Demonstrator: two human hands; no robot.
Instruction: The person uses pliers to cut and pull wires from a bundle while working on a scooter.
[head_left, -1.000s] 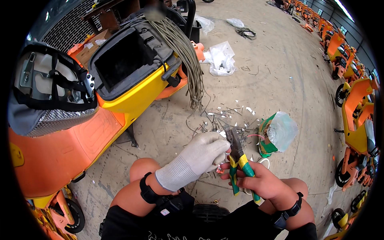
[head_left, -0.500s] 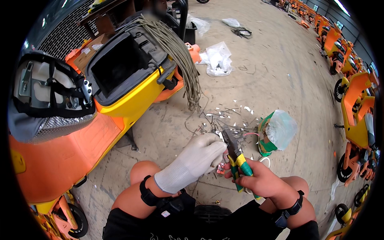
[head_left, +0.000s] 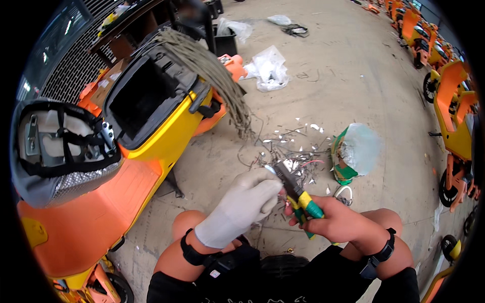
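Note:
My left hand [head_left: 242, 204], in a whitish knitted glove, is closed with thumb and fingers pinched together. A small white piece [head_left: 270, 169] shows at its fingertips; the rest of what it grips is hidden. My bare right hand [head_left: 333, 217] wraps round the green and yellow handles of a pair of pliers [head_left: 304, 199]. The dark plier jaws [head_left: 286, 175] point up and left, right beside the gloved fingertips. I cannot tell whether the jaws touch the white piece. Cut wires and white scraps [head_left: 298, 146] lie scattered on the floor beyond both hands.
A yellow and orange scooter [head_left: 166, 131] stands at my left, a bundle of grey-green cables [head_left: 202, 63] draped over it and its upturned seat [head_left: 65, 146] beside it. A green-and-clear bag [head_left: 346, 156] stands right of the scraps. More scooters [head_left: 452, 121] line the far right.
The view has shifted a little, so the surroundings sit differently in it. Both hands stay close together, and the pliers remain beside the gloved fingertips.

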